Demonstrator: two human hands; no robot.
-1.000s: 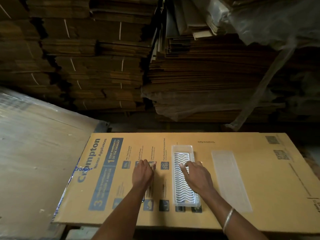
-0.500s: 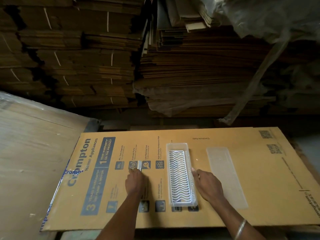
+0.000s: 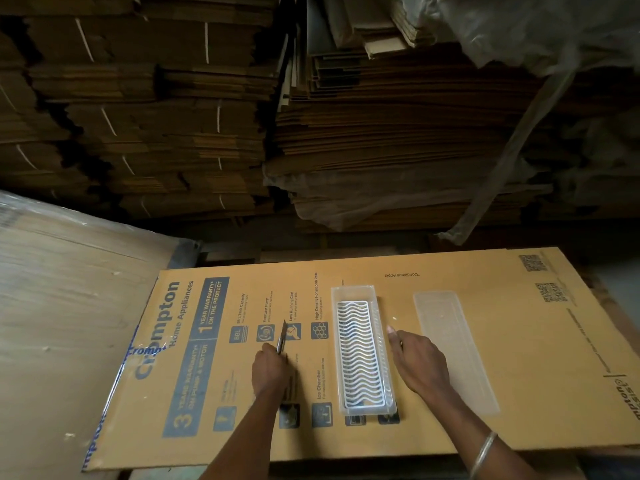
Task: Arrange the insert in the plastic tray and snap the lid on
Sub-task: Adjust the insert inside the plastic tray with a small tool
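Observation:
A long clear plastic tray (image 3: 354, 292) lies lengthwise on a flattened printed carton. Inside it rests a white wavy-slotted insert (image 3: 358, 351), flat on the bottom. The translucent lid (image 3: 450, 341) lies flat to the right of the tray, apart from it. My right hand (image 3: 419, 365) is between tray and lid, fingers loosely apart, its fingertips close to the tray's right wall, holding nothing. My left hand (image 3: 272, 370) rests left of the tray and is shut on a thin knife-like tool (image 3: 281, 337) whose tip points away from me.
The printed carton (image 3: 519, 358) serves as the work surface. A plastic-wrapped board (image 3: 69, 323) lies at the left. Tall stacks of flattened cardboard (image 3: 207, 116) and plastic sheeting (image 3: 519, 150) rise right behind the surface.
My right hand has come off the insert and moved to the right side of the tray. My left hand has drawn back toward me with the thin tool.

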